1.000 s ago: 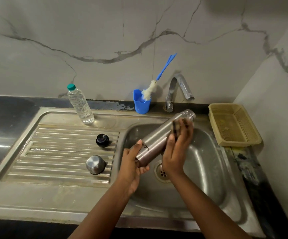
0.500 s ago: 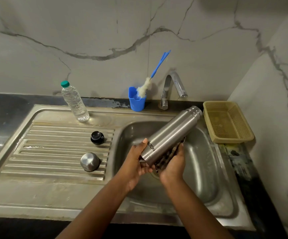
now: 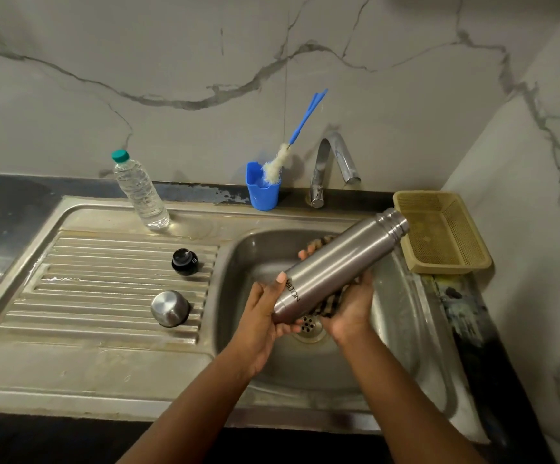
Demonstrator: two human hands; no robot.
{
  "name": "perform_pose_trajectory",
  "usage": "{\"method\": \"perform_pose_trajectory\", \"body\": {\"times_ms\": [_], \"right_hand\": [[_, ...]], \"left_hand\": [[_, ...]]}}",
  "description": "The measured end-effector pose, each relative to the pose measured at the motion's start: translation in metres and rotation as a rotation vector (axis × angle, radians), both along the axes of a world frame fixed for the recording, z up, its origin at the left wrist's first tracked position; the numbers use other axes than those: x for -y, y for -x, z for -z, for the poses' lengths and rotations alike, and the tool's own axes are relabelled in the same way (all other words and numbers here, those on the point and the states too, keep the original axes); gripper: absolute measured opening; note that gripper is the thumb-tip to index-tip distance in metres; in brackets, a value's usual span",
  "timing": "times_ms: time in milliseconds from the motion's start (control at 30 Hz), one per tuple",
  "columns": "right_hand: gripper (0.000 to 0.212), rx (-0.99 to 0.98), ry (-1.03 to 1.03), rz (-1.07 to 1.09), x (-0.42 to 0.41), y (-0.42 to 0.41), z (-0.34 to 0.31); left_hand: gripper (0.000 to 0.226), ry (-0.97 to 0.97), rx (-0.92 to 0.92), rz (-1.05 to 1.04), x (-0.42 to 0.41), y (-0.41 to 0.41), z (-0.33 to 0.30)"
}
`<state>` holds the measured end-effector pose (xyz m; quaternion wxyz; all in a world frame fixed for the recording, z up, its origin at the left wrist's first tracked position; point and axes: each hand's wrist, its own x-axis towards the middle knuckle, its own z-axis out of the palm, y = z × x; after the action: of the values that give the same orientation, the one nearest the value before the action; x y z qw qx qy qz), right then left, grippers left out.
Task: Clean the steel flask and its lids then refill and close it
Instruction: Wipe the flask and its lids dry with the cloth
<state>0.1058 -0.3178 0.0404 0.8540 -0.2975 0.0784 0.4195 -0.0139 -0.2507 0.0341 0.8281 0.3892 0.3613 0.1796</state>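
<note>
The steel flask (image 3: pixel 339 262) lies tilted over the sink basin (image 3: pixel 402 329), its open neck pointing up to the right. My left hand (image 3: pixel 262 313) grips its base. My right hand (image 3: pixel 349 306) is wrapped under the flask's body, pressing a checked scrub pad (image 3: pixel 329 304) against it; fingertips and pad edge show above the flask. On the ribbed drainboard (image 3: pixel 104 279) sit the black inner lid (image 3: pixel 185 261) and the steel cap (image 3: pixel 170 308), upside down.
A clear water bottle (image 3: pixel 139 192) with a green cap stands at the back of the drainboard. Behind the sink stand a blue cup (image 3: pixel 262 189) holding a bottle brush (image 3: pixel 292 145) and the tap (image 3: pixel 330 165). At the right rests a beige basket (image 3: pixel 439 232).
My right hand slid the scrub pad from the flask's neck down to its lower body and now cups it from beneath. The flask's neck has swung further right.
</note>
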Motion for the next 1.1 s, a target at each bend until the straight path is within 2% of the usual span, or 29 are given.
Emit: {"method": "perform_pose_trajectory", "body": {"times_ms": [67, 200, 300, 400, 533, 567, 633, 700, 767, 833, 900, 967, 1000, 1033, 1100], "right_hand": [[0.070, -0.071, 0.066, -0.030, -0.003, 0.014, 0.007], [0.095, -0.177, 0.256, -0.050, 0.000, 0.023, 0.025], [0.102, -0.199, 0.331, -0.029, 0.003, 0.019, 0.026], [0.085, -0.157, 0.319, 0.076, 0.012, 0.000, 0.020], [0.035, 0.017, 0.361, 0.054, 0.025, -0.032, 0.005], [0.031, 0.033, 0.397, 0.034, 0.027, -0.036, 0.005], [0.044, 0.028, 0.431, 0.021, 0.027, -0.042, 0.006], [0.055, 0.022, 0.446, 0.032, 0.025, -0.043, 0.007], [0.036, -0.007, 0.460, 0.047, 0.021, -0.043, 0.009], [0.021, -0.040, 0.469, 0.062, 0.017, -0.044, 0.011], [0.021, -0.064, 0.496, 0.078, 0.014, -0.046, 0.013], [0.023, -0.084, 0.545, 0.082, 0.011, -0.047, 0.015], [0.023, -0.089, 0.571, 0.086, 0.010, -0.048, 0.015], [0.024, -0.083, 0.589, 0.082, 0.010, -0.049, 0.015], [0.032, -0.053, 0.597, 0.072, 0.010, -0.051, 0.015]], "left_hand": [[0.052, -0.189, -0.003, -0.104, 0.008, -0.004, 0.005], [0.051, -0.732, -0.190, -0.126, 0.001, 0.001, 0.022], [0.051, -0.844, -0.098, -0.023, -0.007, 0.007, 0.024], [0.054, -0.964, -0.081, 0.041, -0.013, 0.014, 0.017], [0.065, -0.979, -0.086, 0.069, -0.023, 0.031, 0.024], [0.067, -0.994, -0.102, 0.074, -0.026, 0.034, 0.026], [0.068, -1.096, -0.124, 0.084, -0.030, 0.038, 0.028], [0.068, -1.352, -0.115, 0.087, -0.037, 0.039, 0.030], [0.058, -1.803, -0.082, 0.099, -0.046, 0.038, 0.033], [0.038, -2.221, -0.026, 0.150, -0.054, 0.037, 0.030], [0.029, -2.413, 0.032, 0.229, -0.057, 0.038, 0.021], [0.034, -2.440, 0.053, 0.259, -0.055, 0.036, 0.018], [0.037, -2.358, 0.037, 0.232, -0.052, 0.034, 0.019], [0.041, -2.198, 0.009, 0.195, -0.048, 0.031, 0.021], [0.057, -1.759, -0.058, 0.140, -0.041, 0.029, 0.024]]}}
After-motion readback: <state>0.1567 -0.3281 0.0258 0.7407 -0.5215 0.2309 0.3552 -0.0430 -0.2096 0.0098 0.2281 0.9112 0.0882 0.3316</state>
